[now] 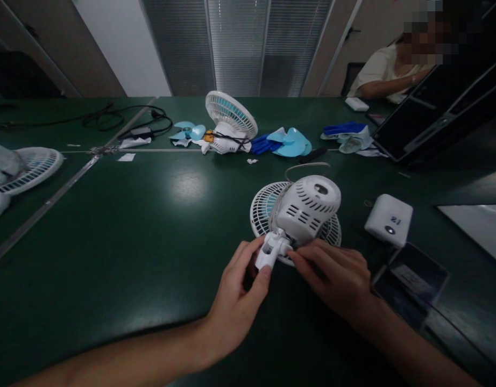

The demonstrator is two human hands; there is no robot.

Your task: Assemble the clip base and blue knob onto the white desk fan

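A small white fan (308, 207) lies on its grille (259, 210), face down on the green table, with its vented motor housing up. Its white clip or neck piece (268, 258) points toward me. My left hand (242, 287) is closed around this piece, thumb on the near side and fingers on the far side. With fingertips pinched, my right hand (332, 269) grips a small white knob (286, 249) at the joint between neck and housing. Part of the knob is hidden by those fingers. A thin cord loops behind the housing.
A white power bank (389, 220) and a dark flat device (411, 282) lie to the right. Farther back are another fan (232, 115), light-blue blades (292, 144), blue gloves (345, 129) and black cables (111, 115). One more fan (34, 166) is at left. A person (393, 70) sits at far right.
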